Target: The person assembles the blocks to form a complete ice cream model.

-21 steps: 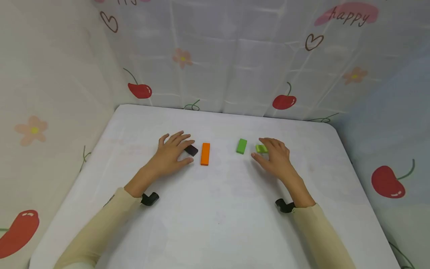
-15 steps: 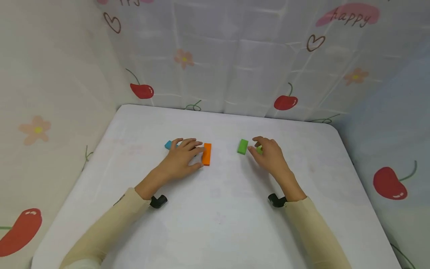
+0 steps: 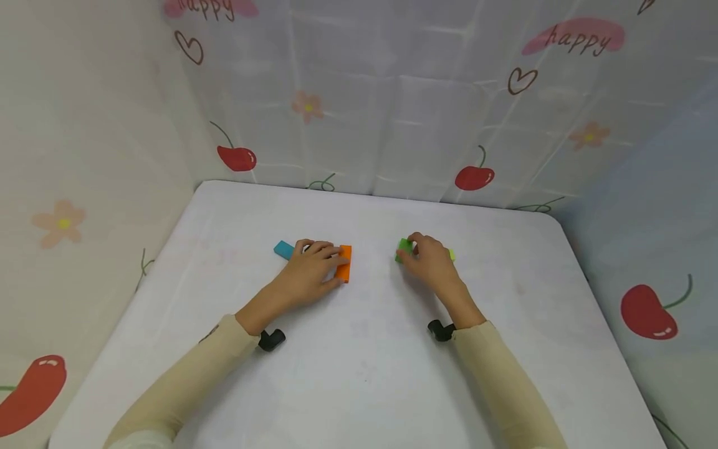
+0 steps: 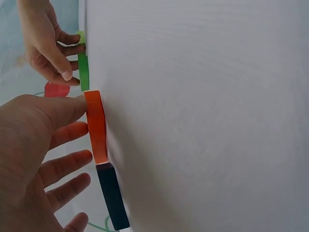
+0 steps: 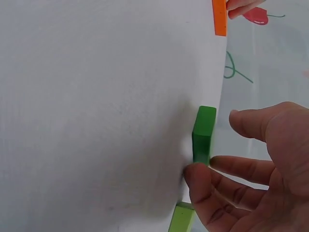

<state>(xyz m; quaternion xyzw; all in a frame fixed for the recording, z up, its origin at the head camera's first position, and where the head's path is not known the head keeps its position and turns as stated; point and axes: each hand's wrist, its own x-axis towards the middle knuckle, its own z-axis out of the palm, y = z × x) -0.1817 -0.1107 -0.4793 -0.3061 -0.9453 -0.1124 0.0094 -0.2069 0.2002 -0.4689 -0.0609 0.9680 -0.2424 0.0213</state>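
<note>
In the head view my left hand [image 3: 305, 277] hovers over an orange rectangular block [image 3: 344, 273], fingers spread and loosely bent. The left wrist view puts its thumb tip right at one end of that block. Beyond the orange block lies a dark block [image 4: 112, 195], mostly covered by the hand in the head view. My right hand [image 3: 434, 268] is at a green block [image 5: 204, 123]; fingertips reach its lower end, while the thumb stays apart from it. A lime block [image 5: 181, 218] lies beside the green one, partly hidden under this hand.
A blue block [image 3: 283, 249] lies left of the left hand's fingers. The white table [image 3: 364, 386] ends at a back edge against a printed curtain [image 3: 376, 125]. Black wrist mounts [image 3: 272, 340] stick out from both sleeves.
My left hand has moved right from the dark block to the orange one, uncovering the blue block. My right hand has moved left from the lime block to the green block.
</note>
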